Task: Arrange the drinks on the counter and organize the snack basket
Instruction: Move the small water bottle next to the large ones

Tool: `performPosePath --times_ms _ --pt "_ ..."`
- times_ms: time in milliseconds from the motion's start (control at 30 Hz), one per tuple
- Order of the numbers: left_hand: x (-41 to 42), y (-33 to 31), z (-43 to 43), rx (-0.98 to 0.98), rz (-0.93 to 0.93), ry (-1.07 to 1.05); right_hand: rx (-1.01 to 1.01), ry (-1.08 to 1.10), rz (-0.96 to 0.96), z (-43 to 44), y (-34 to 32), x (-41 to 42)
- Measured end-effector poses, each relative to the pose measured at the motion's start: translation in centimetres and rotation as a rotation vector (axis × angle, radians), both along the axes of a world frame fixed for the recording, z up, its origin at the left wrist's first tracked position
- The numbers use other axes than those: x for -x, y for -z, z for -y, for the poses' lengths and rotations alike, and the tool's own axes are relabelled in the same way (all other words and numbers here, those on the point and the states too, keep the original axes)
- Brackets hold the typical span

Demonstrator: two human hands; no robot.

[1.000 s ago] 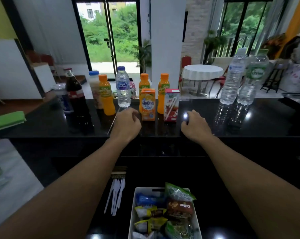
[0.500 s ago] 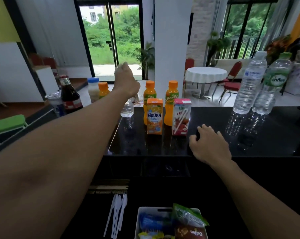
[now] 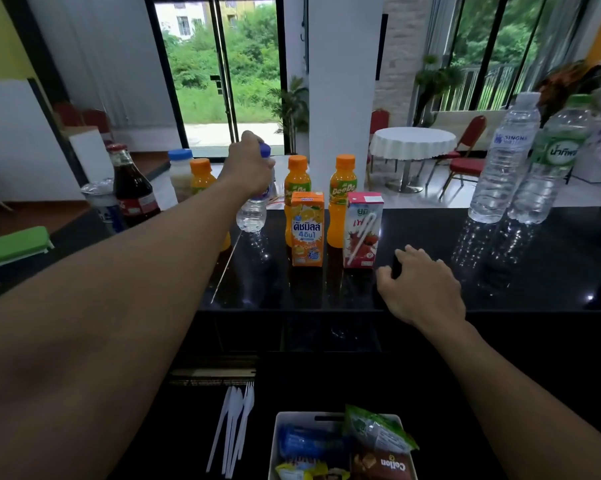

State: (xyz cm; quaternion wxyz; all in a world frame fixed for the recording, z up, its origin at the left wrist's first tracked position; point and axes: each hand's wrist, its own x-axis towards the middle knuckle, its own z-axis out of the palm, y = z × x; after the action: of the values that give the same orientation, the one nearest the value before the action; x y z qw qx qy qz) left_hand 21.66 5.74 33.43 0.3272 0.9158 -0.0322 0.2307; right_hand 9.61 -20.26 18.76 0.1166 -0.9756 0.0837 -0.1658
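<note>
Gripping small water bottle (image 3: 252,214) near cap with left hand (image 3: 249,168), fingers curled round; right hand (image 3: 422,289) loose, empty, on worktop (image 3: 534,271). Recommend lifting clear of orange bottles (image 3: 297,181), setting upright.

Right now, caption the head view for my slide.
Left hand grips the small water bottle near its cap; right hand rests on the black counter.

The small water bottle (image 3: 252,213), blue-capped, leans tilted beside two upright orange juice bottles (image 3: 342,188) and two cartons (image 3: 307,228). The white snack basket (image 3: 294,415) below holds packets.
</note>
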Motion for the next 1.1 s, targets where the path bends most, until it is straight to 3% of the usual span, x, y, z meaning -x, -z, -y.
performPosePath --times_ms 667,767,967,1100 --pt "9.6 0.4 -3.6 0.064 0.093 0.056 -0.099 -0.002 -0.006 -0.6 -0.6 1.5" --pt "10.3 1.9 -3.8 0.164 0.083 0.119 -0.095 0.001 0.012 -0.7 -0.5 1.7" --pt "11.3 9.8 -4.6 0.327 -0.165 0.241 -0.166 -0.007 0.093 -0.7 -0.2 2.2" --pt "11.3 12.6 -4.4 0.307 -0.11 0.159 -0.3 -0.092 0.289 -0.3 0.0 2.7"
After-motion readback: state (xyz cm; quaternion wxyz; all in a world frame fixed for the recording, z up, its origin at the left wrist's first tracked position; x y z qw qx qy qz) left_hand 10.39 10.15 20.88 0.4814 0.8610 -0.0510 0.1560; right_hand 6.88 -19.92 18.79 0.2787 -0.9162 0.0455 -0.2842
